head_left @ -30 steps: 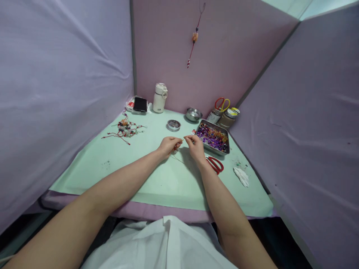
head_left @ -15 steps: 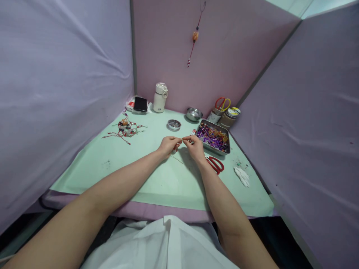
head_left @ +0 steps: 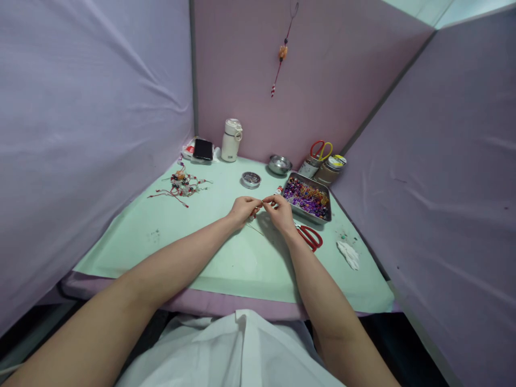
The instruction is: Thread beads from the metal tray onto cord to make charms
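Over the middle of the green table cover, my left hand (head_left: 243,209) pinches a beaded cord (head_left: 252,215); red and pale beads hang under its fingers, and a thin cord end trails onto the cover. My right hand (head_left: 279,210) meets it fingertip to fingertip, thumb and forefinger closed. Whatever lies between those right fingertips is too small to make out. Beside the right wrist lie red-handled scissors (head_left: 310,237). A metal tray (head_left: 329,214) of purple and orange beaded strands stands just right of that hand.
Behind the hands are a small round container (head_left: 251,180), a metal bowl (head_left: 279,165) and a white bottle (head_left: 231,141). Beaded cords (head_left: 184,185) lie at left, near a black phone (head_left: 202,150). Jars (head_left: 330,170) stand back right; a crumpled white cloth (head_left: 348,255) lies at right.
Both hands stay together in the same place, with only slight fingertip motion. A pale bit seen between the fingertips earlier now looks darker. The whole view has shifted very slightly.
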Demonstrator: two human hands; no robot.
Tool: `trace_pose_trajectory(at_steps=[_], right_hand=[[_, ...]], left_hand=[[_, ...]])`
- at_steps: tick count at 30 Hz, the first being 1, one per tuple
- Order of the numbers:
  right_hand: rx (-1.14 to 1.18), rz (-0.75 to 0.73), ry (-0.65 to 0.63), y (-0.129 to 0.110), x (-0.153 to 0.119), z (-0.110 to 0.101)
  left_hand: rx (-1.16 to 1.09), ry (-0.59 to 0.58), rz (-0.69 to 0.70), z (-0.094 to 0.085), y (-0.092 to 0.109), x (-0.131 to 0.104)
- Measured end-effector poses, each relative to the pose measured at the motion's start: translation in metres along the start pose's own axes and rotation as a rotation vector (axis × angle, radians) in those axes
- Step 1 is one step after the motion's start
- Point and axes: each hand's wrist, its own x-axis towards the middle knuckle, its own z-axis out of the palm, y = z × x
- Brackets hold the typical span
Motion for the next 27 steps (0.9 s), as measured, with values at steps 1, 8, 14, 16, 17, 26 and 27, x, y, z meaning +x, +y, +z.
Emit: trace_pose_trajectory(at_steps=[1, 8, 14, 16, 17, 26, 27], right_hand=[[0.003, -0.006, -0.008, -0.0003, -0.0001, -0.0002], [0.008, -0.032, -0.033, -0.0018, -0.0001, -0.0010], [-0.035, 0.005, -0.009, -0.0015, 0.0003, -0.0007], [-0.032, 0.022, -0.004, -0.0012, 0.0005, -0.0009], [-0.029, 0.032, -0.004, -0.0011, 0.0007, -0.0009], [0.220, 0.278, -0.023, -0.0017, -0.0013, 0.0069], [0.293, 0.354, -0.046, -0.0024, -0.0020, 0.0076]], left_hand=[[-0.003, 0.003, -0.004, 0.0000, -0.0005, 0.0004], [0.004, 0.007, -0.027, 0.0008, -0.0009, 0.0014], [-0.012, -0.002, -0.013, 0.0009, 0.0000, -0.0007], [-0.028, -0.007, -0.021, 0.0005, -0.0005, -0.0005], [-0.034, -0.006, -0.024, 0.0002, -0.0009, -0.0002], [-0.115, 0.038, 0.059, 0.0013, -0.0048, 0.0043], [-0.136, 0.035, 0.065, 0.0019, -0.0051, 0.0043]])
